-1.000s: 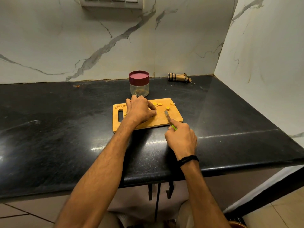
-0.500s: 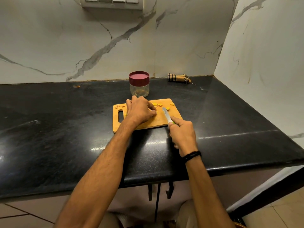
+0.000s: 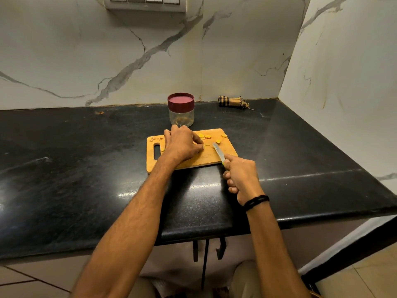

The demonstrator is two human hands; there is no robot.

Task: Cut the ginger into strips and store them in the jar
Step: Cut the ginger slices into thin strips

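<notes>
One knife (image 3: 218,152) edged forward, gripped by right hand (image 3: 241,177); left hand (image 3: 182,145) fingers pinch one ginger piece (image 3: 203,147).

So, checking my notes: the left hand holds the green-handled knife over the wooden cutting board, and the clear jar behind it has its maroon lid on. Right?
Wrong hand: in the head view the right hand holds the green-handled knife over the wooden cutting board; the left hand pinches a small ginger piece. The clear jar behind it has its maroon lid on.
</notes>
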